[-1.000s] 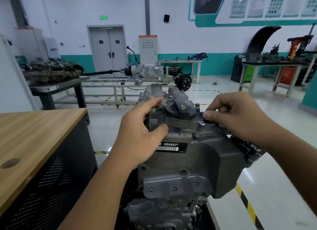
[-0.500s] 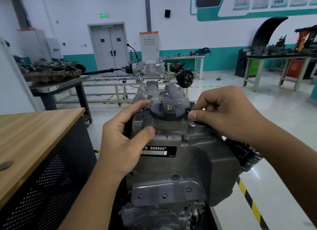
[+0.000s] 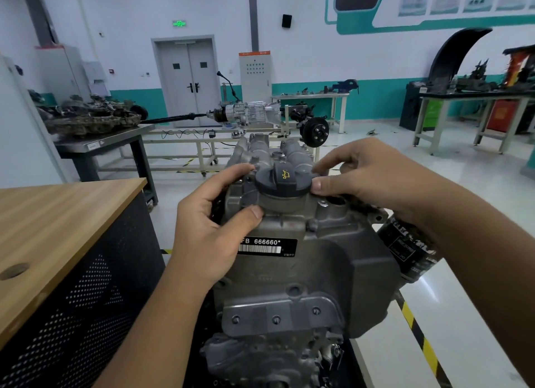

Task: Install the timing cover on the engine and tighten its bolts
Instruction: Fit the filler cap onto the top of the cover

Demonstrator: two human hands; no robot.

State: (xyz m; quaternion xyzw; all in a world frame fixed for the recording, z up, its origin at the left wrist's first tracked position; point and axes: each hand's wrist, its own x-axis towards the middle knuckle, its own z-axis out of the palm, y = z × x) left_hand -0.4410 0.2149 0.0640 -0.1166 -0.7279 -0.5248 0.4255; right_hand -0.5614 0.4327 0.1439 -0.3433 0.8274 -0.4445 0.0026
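Timing cover [image 3: 304, 274] seated against the near face of the engine [image 3: 275, 153], at centre frame, grey cast metal, black label with white characters "FB 666660*" near its upper edge. Black oil filler cap [image 3: 282, 182] with yellow oil-can symbol standing upright on the cover's top, at 12 o'clock from the label. Left hand [image 3: 208, 231] at 9 o'clock of the cap, gripping the cover's upper left corner: thumb pressed on the front face just below the cap, fingers curled over the top edge behind. Right hand [image 3: 367, 176] at 3 o'clock of the cap, fingers bent and drawn together, thumb and forefinger tips close to each other and touching the cap's right rim; whether anything small is pinched between them cannot be told. Open round bore visible in the cover's top just below the right hand. Three bolt heads showing in a row on the lower bracket plate [image 3: 278, 315] at 6 o'clock. Black oil filter [image 3: 411, 251] projecting from the engine's side at 3 o'clock, under the right forearm. Wooden-topped bench [image 3: 58, 222] with perforated dark side panel at 9 o'clock, apart from the engine. Yellow-black floor tape [image 3: 419, 332] at 4 o'clock.
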